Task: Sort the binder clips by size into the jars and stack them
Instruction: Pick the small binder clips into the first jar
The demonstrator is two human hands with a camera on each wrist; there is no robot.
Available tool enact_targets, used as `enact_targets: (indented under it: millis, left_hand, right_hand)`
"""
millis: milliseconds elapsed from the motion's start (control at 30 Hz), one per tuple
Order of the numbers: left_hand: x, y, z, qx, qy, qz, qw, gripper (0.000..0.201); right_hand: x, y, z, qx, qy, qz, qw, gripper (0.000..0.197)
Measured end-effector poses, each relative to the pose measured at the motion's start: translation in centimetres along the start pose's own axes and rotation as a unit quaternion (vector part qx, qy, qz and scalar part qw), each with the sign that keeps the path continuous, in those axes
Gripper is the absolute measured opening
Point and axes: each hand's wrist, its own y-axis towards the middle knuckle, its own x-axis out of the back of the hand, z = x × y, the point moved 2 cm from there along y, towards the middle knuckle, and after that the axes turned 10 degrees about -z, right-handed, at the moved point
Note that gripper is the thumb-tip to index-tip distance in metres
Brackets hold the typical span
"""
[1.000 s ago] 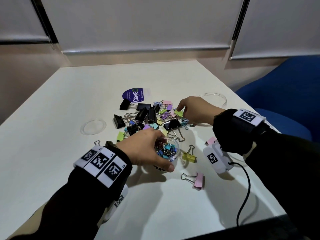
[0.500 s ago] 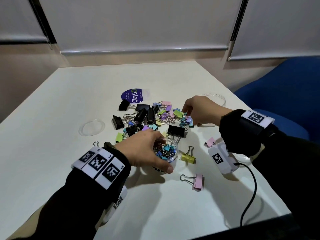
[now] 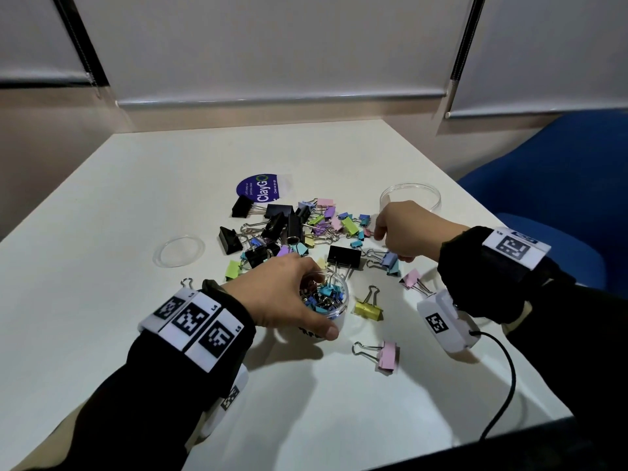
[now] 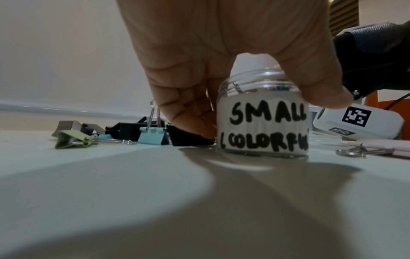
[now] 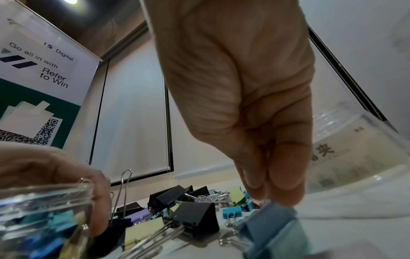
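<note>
A pile of black and coloured binder clips [image 3: 299, 226] lies mid-table. My left hand [image 3: 289, 294] grips a small clear jar [image 3: 334, 302] labelled "SMALL (COLORFUL" [image 4: 262, 122], thumb on its near side, fingers on the far side; it stands on the table and holds several small coloured clips. My right hand [image 3: 397, 232] hovers at the pile's right edge, thumb and forefinger [image 5: 272, 189] pinched together, tips down; a bit of pink shows at the tips, seemingly a small clip. A blue-grey clip [image 5: 266, 226] lies just beneath them.
A wide clear jar [image 3: 409, 198] stands behind my right hand, and a clear lid [image 3: 179, 250] lies left of the pile. Loose yellow [image 3: 368, 305] and pink [image 3: 387, 355] clips lie near the front. A purple packet [image 3: 258, 190] sits behind the pile, a blue chair [image 3: 560, 198] to the right.
My right hand has drawn away from the green clip in the pile, rightward and nearer to me, fingers staying pinched. The left hand has kept hold of the small jar.
</note>
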Motion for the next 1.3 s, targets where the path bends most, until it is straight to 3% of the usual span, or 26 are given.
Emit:
enact_targets:
  millis: [233, 500, 633, 933, 1100, 1300]
  left_hand:
    - [0.0, -0.1, -0.2, 0.000, 0.000, 0.001, 1.000, 0.086]
    - [0.0, -0.1, -0.2, 0.002, -0.003, -0.001, 1.000, 0.085]
    - [0.0, -0.1, -0.1, 0.001, -0.003, 0.001, 1.000, 0.086]
    - [0.1, 0.0, 0.2, -0.001, -0.003, -0.001, 1.000, 0.084]
    - [0.1, 0.0, 0.1, 0.001, -0.003, -0.002, 1.000, 0.085]
    - [0.2, -0.1, 0.1, 0.000, -0.002, -0.003, 1.000, 0.084]
  right_hand:
    - [0.2, 0.3, 0.7, 0.033, -0.002, -0.033, 0.999, 0.027]
    - [-1.9, 1.9, 2.8, 0.077, -0.011, -0.016, 0.997, 0.035]
    - [-2.1, 2.1, 2.7, 0.065, -0.014, -0.014, 0.998, 0.023]
    - [-2.3, 1.9, 2.0, 0.027, 0.014, 0.016, 0.999, 0.022]
    - [-1.4, 2.1, 1.9, -0.028, 0.133, -0.020, 0.991, 0.027]
    - [-0.5, 3.2, 1.6, -0.016, 0.142, -0.082, 0.986, 0.027]
